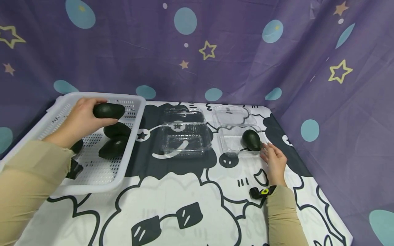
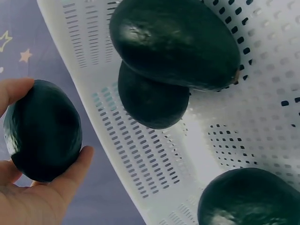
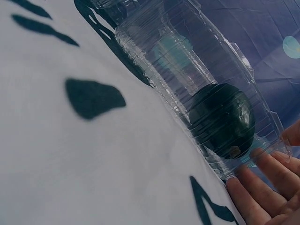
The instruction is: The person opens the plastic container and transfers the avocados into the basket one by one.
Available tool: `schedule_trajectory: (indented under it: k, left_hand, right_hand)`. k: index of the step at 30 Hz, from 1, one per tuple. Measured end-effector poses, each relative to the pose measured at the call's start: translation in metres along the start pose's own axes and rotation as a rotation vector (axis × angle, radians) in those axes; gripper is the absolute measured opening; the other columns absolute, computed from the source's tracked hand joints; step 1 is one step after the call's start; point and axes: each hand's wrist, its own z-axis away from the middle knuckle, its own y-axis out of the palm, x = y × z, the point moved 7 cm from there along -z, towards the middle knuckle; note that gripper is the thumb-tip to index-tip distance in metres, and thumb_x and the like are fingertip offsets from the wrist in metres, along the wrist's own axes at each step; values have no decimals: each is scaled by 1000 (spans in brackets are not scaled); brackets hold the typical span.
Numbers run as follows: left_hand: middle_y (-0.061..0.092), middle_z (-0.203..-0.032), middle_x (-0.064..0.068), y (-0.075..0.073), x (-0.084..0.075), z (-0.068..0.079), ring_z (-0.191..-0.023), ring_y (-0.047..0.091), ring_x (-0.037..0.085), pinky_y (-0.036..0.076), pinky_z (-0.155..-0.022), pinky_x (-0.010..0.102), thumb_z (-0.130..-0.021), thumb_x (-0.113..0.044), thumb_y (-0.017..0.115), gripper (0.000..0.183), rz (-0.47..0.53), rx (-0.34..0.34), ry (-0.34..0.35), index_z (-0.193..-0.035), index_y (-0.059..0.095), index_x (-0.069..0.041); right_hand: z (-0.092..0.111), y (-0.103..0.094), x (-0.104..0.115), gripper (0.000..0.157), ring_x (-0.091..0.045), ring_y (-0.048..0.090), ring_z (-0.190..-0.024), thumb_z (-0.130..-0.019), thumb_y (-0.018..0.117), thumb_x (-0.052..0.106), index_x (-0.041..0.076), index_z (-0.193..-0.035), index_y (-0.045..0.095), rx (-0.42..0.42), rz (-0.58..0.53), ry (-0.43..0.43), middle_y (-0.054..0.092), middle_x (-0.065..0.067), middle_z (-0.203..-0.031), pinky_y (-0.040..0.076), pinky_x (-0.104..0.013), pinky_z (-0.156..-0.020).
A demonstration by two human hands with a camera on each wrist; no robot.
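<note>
My left hand (image 1: 80, 118) grips a dark green avocado (image 1: 109, 110) between thumb and fingers, above the white perforated basket (image 1: 92, 187). Below it in the basket lie several more avocados (image 1: 114, 147); the left wrist view shows one large avocado (image 2: 176, 42) partly covering another. On the right, a clear plastic container (image 1: 229, 138) stands with its lid folded back, and a single avocado (image 1: 251, 140) rests at its right side. With thumb and fingertips my right hand (image 1: 275, 160) pinches the right edge of that container, beside the avocado (image 3: 222, 121).
Left of the held container stands another clear container (image 1: 186, 138), its lid (image 1: 184, 115) lying back. A purple curtain (image 1: 197, 51) rises behind the table and along its right side. The tablecloth (image 1: 184, 194) bears black-and-white cartoon drawings.
</note>
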Motion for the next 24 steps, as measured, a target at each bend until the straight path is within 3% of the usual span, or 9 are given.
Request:
schedule_trajectory:
  k: [10,18,24]
  left_hand:
    - [33,-136,41,2,11,0,-118,36,51,37,-92,64,-85,-40,75,79,0,-12,-17,-140,41,6]
    - [32,-135,43,5,21,1,-117,36,53,37,-93,66,-86,-39,75,81,-10,11,-39,-140,38,9]
    - [40,-129,40,9,34,1,-109,44,52,42,-88,65,-86,-33,74,80,-26,52,-63,-137,36,16]
  right_hand:
    - [-1,-1,-3,43,-1,70,-87,-100,54,20,-5,-135,54,9,-14,2,72,14,-95,58,-18,-77]
    - [0,0,-1,43,-2,70,-89,-100,54,23,-2,-135,56,10,9,6,72,13,-97,58,-19,-79]
    - [-1,0,-1,43,-1,70,-87,-100,54,21,-4,-135,54,10,-4,-2,71,13,-95,58,-18,-77]
